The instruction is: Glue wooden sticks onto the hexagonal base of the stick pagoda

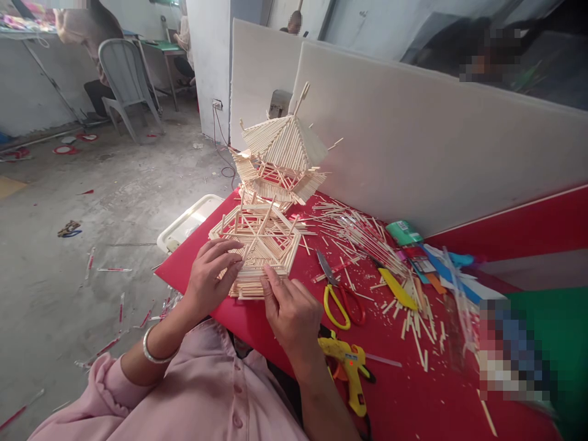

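Note:
A many-sided frame of stacked pale wooden sticks [257, 272] rests near the red table's front edge, with sticks crossing over its inside. At its left side is my left hand [209, 275], fingers bent and thumb close to the fingertips; whatever lies between them is hidden. My right hand [294, 312] pinches a wooden stick [250, 269] along the near rim of the frame. Just behind stands a stick-built pavilion [285, 147] with a pointed roof. Scissors [340, 297] with one yellow and one red handle lie right of my right hand, above a yellow glue gun [346, 367].
Loose sticks [358, 229] are strewn over the red table [404, 404]. A yellow-handled cutter [397, 288] and a green packet [404, 233] lie to the right. White boards [413, 135] rise behind. A white tray [188, 223] sits left, and a grey chair [126, 79] stands farther back.

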Available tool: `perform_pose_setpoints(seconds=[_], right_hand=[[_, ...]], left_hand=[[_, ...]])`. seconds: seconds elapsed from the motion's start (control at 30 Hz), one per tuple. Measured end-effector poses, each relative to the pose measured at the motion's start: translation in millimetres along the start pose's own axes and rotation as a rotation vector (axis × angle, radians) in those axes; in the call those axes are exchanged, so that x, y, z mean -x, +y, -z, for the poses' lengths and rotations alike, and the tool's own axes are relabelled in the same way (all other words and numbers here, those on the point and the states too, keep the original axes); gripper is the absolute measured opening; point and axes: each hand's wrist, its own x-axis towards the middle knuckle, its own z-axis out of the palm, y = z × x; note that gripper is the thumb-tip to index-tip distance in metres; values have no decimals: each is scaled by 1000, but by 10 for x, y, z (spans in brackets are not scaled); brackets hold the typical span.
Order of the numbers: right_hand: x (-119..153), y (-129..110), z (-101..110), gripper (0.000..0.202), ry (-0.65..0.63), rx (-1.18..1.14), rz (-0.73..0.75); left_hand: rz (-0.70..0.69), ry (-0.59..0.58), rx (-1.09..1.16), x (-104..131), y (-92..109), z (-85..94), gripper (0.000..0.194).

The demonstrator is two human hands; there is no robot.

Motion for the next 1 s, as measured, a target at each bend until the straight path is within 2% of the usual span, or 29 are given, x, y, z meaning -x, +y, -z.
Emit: perform_pose_setpoints(seconds=[0.43,1.0], right_hand=[[13,11,-4,29,-34,10,-17],[16,8,-22,28,-19,7,-15]], left_hand=[[1,3,-5,-13,16,0,9],[-1,-13,6,2,16,10,10]])
